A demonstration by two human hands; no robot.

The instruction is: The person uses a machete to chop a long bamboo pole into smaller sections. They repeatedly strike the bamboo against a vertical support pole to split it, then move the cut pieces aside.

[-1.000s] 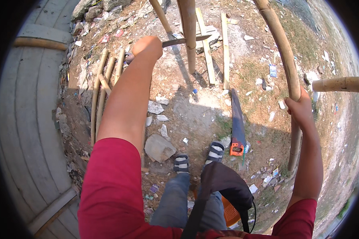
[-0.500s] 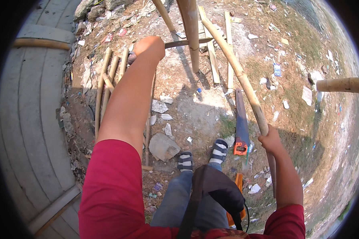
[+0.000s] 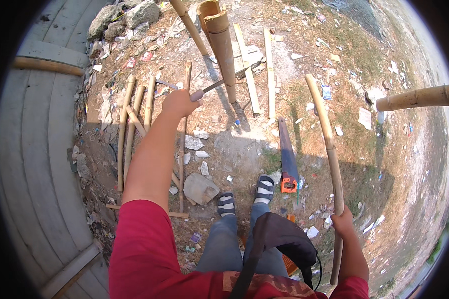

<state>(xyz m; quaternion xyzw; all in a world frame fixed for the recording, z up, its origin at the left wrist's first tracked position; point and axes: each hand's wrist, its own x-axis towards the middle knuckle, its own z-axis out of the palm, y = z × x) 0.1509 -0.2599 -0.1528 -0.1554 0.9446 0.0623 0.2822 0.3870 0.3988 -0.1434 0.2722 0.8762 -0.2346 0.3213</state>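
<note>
My left hand [image 3: 180,103] is wrapped round the pale handle of a machete [image 3: 215,84]. The blade runs across the lower part of an upright bamboo pole [image 3: 219,45], its tip showing on the far right side; whether it sits within the bamboo, I cannot tell. A lengthwise gap shows at the pole's top end. On the right, my right hand [image 3: 342,223] grips a long, slightly curved bamboo stick [image 3: 329,142] near its lower part. The stick's far end is in the air, apart from machete and pole.
A handsaw [image 3: 288,157] with an orange handle lies ahead of my feet. Two split bamboo strips [image 3: 247,74] lie beyond it. Several bamboo poles [image 3: 126,124] lie at the left, near a wooden plank wall [image 3: 40,149]. Another bamboo pole [image 3: 416,98] juts in from the right.
The stick's far end has swung right and nearer, away from the machete tip. My left hand and the machete have come lower and tilted. More of the upright pole's split top shows.
</note>
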